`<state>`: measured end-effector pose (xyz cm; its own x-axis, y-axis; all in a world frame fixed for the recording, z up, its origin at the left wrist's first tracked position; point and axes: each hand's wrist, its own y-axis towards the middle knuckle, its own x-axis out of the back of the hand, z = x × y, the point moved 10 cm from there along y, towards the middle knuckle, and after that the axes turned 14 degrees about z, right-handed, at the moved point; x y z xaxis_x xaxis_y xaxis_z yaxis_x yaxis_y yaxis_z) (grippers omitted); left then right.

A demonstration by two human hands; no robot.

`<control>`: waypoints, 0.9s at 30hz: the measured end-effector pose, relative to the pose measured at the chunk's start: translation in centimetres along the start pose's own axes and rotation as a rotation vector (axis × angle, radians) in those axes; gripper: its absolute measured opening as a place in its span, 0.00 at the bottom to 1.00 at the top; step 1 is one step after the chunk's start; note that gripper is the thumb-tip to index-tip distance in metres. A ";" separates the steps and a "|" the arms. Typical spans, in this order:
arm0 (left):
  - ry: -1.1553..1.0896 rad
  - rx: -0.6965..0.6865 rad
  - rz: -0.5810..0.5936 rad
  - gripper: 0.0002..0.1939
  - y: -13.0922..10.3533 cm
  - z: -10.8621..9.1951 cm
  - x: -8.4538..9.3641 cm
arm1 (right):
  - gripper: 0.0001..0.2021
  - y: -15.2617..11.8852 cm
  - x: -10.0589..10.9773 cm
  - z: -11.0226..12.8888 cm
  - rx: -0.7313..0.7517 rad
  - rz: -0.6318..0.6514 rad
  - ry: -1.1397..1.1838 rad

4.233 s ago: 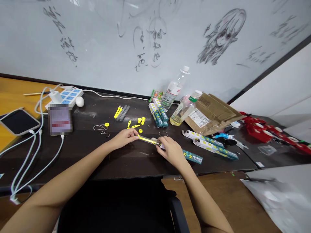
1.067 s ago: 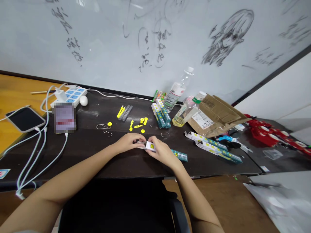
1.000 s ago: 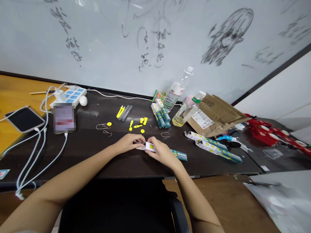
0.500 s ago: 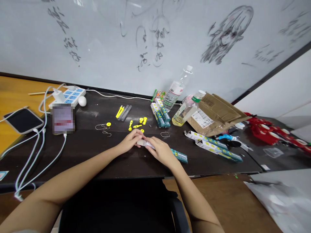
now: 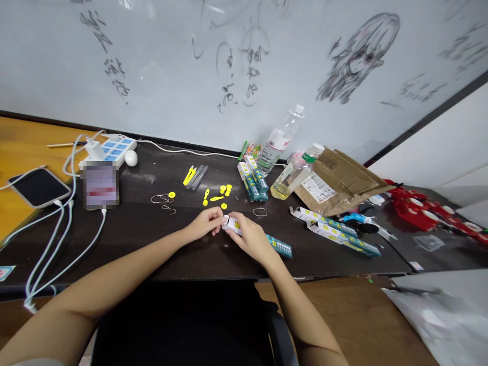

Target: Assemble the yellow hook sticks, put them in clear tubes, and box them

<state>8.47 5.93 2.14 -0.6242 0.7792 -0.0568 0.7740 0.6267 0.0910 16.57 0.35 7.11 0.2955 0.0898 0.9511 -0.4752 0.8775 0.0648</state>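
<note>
My right hand (image 5: 251,235) is wrapped round the middle of a slim white and teal carton (image 5: 281,247). The carton's teal end sticks out to the right, beneath the wrist. At its white left end the end flap stands up, and my left hand (image 5: 208,223) is closed in a pinch at that flap. Just beyond the hands lie small yellow plastic parts (image 5: 217,198), some of them round like little wheels. To their left are bent wire pieces (image 5: 162,199). Yellow sticks (image 5: 189,175) and clear tubes (image 5: 199,178) lie side by side farther back.
Two similar cartons (image 5: 252,178) stand by a water bottle (image 5: 276,142) and an oil-like bottle (image 5: 297,173). Opened cartons (image 5: 343,236) and brown packaging (image 5: 339,178) lie at right. At left are a phone (image 5: 40,187), a power strip (image 5: 118,147) and white cables (image 5: 57,244).
My left hand has drawn slightly back from the carton's left end, and the opening with its raised flap now shows. My right hand keeps its hold.
</note>
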 end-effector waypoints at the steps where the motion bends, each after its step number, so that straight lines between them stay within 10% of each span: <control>1: 0.017 0.000 0.002 0.18 0.0 0.0 0.0 | 0.17 0.0 -0.1 -0.1 -0.016 0.003 0.009; 27: 0.337 -0.040 0.026 0.15 -0.5 -0.1 -0.7 | 0.13 0.5 -1.6 0.3 -0.042 -0.002 -0.067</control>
<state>8.47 5.05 2.23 -0.6091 0.7429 0.2777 0.7898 0.6001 0.1269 15.63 0.52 5.72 0.2396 0.0577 0.9692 -0.4393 0.8967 0.0552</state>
